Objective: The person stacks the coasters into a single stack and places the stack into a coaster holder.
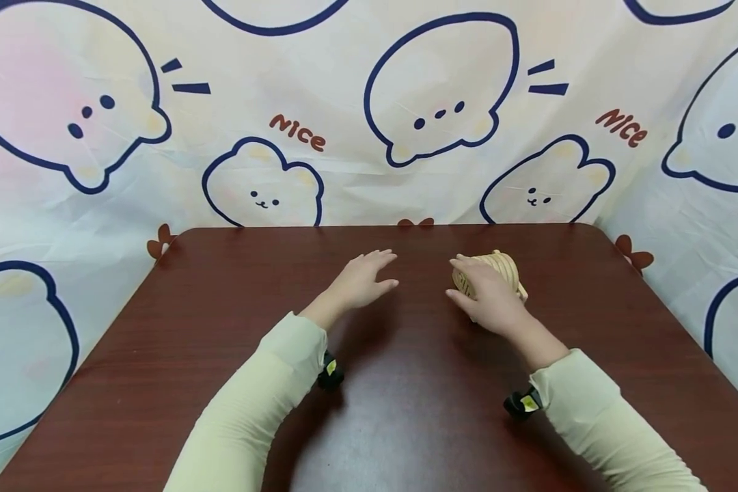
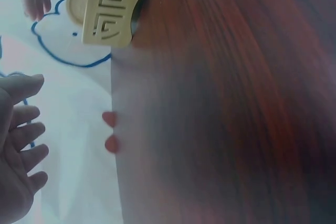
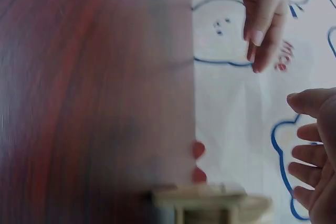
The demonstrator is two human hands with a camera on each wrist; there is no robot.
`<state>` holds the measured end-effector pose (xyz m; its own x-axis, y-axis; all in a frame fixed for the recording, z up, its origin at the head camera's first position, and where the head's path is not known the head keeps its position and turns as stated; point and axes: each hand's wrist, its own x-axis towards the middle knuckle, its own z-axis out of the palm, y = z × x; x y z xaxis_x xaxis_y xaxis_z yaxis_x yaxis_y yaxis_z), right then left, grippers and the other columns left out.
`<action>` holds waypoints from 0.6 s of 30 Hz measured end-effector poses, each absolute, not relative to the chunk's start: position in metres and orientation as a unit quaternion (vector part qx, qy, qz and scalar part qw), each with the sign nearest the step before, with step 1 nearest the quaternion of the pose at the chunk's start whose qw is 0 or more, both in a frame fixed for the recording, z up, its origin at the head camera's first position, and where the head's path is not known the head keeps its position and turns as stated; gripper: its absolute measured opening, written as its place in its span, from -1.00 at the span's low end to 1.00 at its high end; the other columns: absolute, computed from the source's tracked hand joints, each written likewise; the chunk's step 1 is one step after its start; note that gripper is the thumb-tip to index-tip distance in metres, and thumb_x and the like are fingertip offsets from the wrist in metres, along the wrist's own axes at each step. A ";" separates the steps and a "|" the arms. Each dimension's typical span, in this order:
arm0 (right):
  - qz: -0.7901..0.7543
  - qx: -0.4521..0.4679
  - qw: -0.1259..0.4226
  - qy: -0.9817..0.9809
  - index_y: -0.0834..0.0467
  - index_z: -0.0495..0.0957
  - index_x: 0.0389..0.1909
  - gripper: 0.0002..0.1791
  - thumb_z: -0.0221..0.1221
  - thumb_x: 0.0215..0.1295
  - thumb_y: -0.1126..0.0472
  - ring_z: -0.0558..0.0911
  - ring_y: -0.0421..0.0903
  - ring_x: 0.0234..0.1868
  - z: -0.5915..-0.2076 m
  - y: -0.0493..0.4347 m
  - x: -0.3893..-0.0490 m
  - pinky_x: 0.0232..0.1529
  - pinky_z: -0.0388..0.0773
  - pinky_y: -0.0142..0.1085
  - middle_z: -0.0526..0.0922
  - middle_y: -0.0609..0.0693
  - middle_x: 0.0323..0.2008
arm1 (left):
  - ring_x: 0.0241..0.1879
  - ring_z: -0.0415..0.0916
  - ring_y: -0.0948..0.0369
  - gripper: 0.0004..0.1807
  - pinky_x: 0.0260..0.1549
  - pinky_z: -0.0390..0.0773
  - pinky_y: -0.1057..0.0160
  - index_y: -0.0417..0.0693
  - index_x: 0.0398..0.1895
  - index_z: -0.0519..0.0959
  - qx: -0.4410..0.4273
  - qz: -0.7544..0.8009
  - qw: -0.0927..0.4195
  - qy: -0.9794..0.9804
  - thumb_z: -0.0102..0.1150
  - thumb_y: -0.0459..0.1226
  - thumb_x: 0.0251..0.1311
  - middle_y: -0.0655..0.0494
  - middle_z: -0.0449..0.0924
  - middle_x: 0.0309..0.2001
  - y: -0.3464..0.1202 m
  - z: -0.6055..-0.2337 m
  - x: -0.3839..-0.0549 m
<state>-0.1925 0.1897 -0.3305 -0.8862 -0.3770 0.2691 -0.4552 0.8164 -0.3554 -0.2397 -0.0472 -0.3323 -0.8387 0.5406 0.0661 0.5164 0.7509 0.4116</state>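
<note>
A beige carved holder with a row of round, coaster-like discs stands on the right part of the table, toward the back. My right hand is held in front of it and overlaps it in the head view, fingers extended and thumb apart. To the left, my left hand is raised over the table with loose, spread fingers and nothing in them. The left wrist view shows the holder's end panel with a grooved geometric pattern. Only a blurred edge of the holder shows at the bottom of the right wrist view.
The dark reddish-brown table has rounded far corners. Behind it and along both sides hangs a pale cloth printed with cartoon animals and lettering. Each wrist carries a small black device, such as the one on the left.
</note>
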 end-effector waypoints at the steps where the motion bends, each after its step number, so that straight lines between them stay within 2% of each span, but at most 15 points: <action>1: 0.198 0.228 0.096 -0.949 0.29 0.21 0.17 -0.37 0.11 0.13 0.09 0.16 0.12 0.18 -0.333 0.185 -0.194 0.12 0.05 -0.03 0.23 0.23 0.16 | 0.25 -0.07 0.13 -0.41 0.17 -0.10 0.14 -0.09 0.23 0.19 0.278 0.212 0.024 0.937 -0.02 -0.08 0.16 0.03 0.10 0.25 -0.053 -0.333 -0.238; 9: 0.116 0.255 0.101 -0.955 0.21 0.02 0.28 -0.19 0.10 0.09 -0.06 0.01 0.11 0.24 -0.348 0.159 -0.208 0.17 -0.13 0.00 0.05 0.19 0.25 | 0.26 -0.12 0.07 -0.32 0.15 -0.14 0.02 -0.12 0.27 0.09 0.230 0.187 0.006 0.955 -0.03 -0.02 0.14 -0.02 0.00 0.28 -0.091 -0.345 -0.225; 18: 0.081 0.242 0.021 -0.967 0.04 -0.06 0.32 -0.10 0.01 0.03 -0.29 -0.14 0.15 0.26 -0.350 0.139 -0.221 0.11 -0.25 0.14 -0.09 0.16 0.29 | 0.27 -0.34 -0.05 -0.12 0.05 -0.28 -0.22 0.12 0.33 -0.07 0.198 0.092 0.020 0.976 -0.04 0.22 -0.03 -0.01 -0.22 0.33 -0.127 -0.347 -0.215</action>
<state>-0.2206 0.1390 -0.3504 -0.8824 -0.4638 0.0788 -0.4705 0.8702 -0.1464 -0.2146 -0.1265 -0.3471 -0.9208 0.3900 -0.0017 0.3829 0.9047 0.1868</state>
